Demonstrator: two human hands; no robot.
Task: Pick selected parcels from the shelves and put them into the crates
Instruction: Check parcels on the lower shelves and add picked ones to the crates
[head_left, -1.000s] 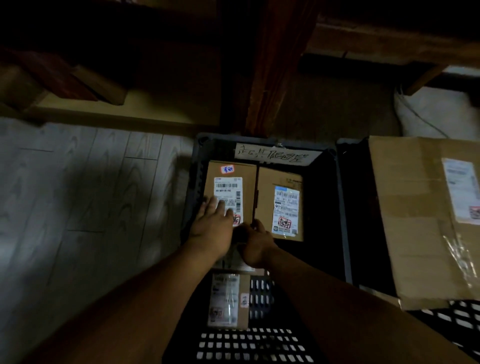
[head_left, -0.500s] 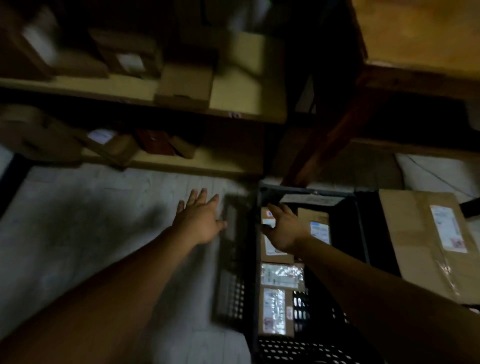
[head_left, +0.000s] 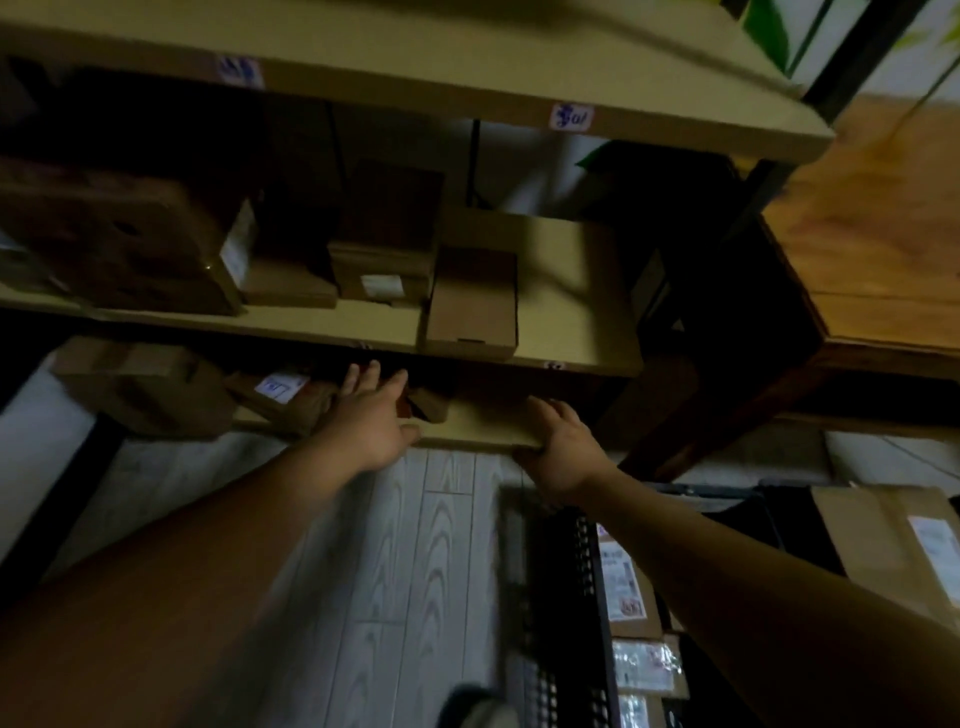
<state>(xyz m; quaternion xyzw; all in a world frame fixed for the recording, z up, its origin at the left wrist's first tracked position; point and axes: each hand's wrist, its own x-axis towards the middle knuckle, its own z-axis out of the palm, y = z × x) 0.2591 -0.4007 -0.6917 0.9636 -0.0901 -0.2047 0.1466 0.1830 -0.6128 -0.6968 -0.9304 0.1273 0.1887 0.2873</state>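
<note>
My left hand (head_left: 374, 421) reaches with straight fingers into the bottom shelf (head_left: 478, 426), close to a labelled brown parcel (head_left: 283, 395) and a small dark parcel (head_left: 431, 405); it holds nothing. On the same shelf's front edge my right hand (head_left: 563, 449) grips, fingers on top and thumb below. The middle shelf (head_left: 566, 332) carries a small flat box (head_left: 470, 306), a labelled box (head_left: 382, 275) and a large box (head_left: 119, 239). At lower right, the black crate (head_left: 561, 597) holds several labelled parcels (head_left: 623, 587).
A big brown parcel (head_left: 145, 384) lies at the left end of the bottom shelf. A large cardboard box (head_left: 893, 545) fills a second crate at far right. A wooden table (head_left: 872, 234) stands right of the shelves. Pale wood floor (head_left: 415, 571) lies between me and the shelves.
Both hands left the crate and moved up to the bottom shelf. The view swung up from the crate to the shelves. My right hand took hold of the shelf edge.
</note>
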